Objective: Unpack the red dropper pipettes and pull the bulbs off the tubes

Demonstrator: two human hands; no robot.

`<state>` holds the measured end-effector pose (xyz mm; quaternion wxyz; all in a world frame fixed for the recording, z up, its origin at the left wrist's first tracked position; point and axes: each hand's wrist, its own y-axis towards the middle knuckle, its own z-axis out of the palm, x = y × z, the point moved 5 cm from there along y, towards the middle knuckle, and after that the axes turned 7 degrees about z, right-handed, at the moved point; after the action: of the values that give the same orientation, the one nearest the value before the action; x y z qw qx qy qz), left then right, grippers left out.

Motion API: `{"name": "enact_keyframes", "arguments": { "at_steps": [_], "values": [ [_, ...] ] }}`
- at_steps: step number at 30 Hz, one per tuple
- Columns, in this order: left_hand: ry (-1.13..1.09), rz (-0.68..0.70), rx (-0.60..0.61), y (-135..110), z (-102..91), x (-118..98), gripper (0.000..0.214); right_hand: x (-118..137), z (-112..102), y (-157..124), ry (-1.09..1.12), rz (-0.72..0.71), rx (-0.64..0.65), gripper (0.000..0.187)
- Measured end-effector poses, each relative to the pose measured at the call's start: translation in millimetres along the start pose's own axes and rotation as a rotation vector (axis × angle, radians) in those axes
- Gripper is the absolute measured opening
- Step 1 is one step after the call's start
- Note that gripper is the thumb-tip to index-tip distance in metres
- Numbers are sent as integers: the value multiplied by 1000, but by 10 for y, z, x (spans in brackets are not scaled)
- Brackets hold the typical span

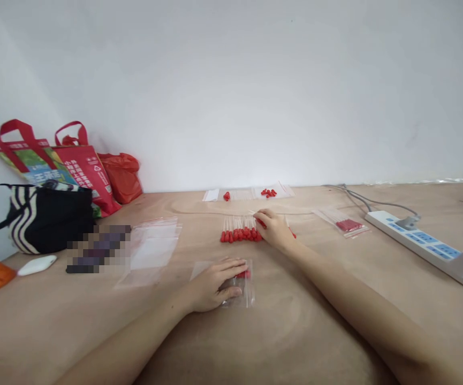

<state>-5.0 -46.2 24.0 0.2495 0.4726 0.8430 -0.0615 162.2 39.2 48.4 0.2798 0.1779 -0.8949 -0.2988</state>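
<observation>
My left hand [217,282] lies on a small clear zip bag [249,299], its fingers stretched out and the thumb apart. Red tips [244,274] show by its fingertips, partly covered by the hand. Further forward, a row of thin pale sticks with red heads [239,234] lies side by side on the table. Over the right part of this row is my right hand [273,227], fingers bent and closed around a red-tipped stick, of which only a little red shows. Part of the row is hidden under that hand.
Flat zip bags [154,248] lie left. Bags with red pieces [271,192] lie by the wall; another filled bag [347,224] is at right. A power strip [424,240] edges the right side. A black bag [54,216], red bags [121,179] and a white case [37,265] stand left.
</observation>
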Motion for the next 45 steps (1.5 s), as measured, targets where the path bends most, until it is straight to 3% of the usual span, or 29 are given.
{"name": "enact_keyframes", "arguments": {
  "at_steps": [5, 13, 15, 18, 19, 22, 26, 31, 35, 41, 45],
  "values": [
    [24, -12, 31, 16, -7, -2, 47, 74, 227, -7, -110, -27, 122, 29],
    [21, -10, -2, -18, 10, -20, 46, 110, 262, -25, -97, -41, 188, 23],
    [59, -56, -174, -7, -84, 62, 45, 89, 264, -32, -84, -37, 190, 22],
    [188, -216, -561, 29, -358, 350, 38, 51, 262, -40, -63, -17, 182, 21],
    [222, -272, -591, 76, -420, 482, 39, 42, 261, -43, -55, -12, 179, 20],
    [312, -409, -429, 292, -516, 920, 38, 33, 254, -54, -33, -3, 168, 19],
    [346, -544, -419, 437, -651, 1341, 32, 47, 241, -75, -6, -6, 156, 18],
    [452, -709, -443, 477, -863, 1586, 40, 99, 190, -91, -20, -16, 131, 22],
    [477, -753, -354, 596, -1036, 1814, 53, 150, 128, -110, -128, -21, 104, 26],
    [513, -764, -258, 767, -1120, 2199, 39, 148, 72, -166, -182, -7, 33, 26],
    [569, -762, -232, 849, -1173, 2333, 35, 130, 72, -216, -77, -29, 19, 24]
  ]
}}
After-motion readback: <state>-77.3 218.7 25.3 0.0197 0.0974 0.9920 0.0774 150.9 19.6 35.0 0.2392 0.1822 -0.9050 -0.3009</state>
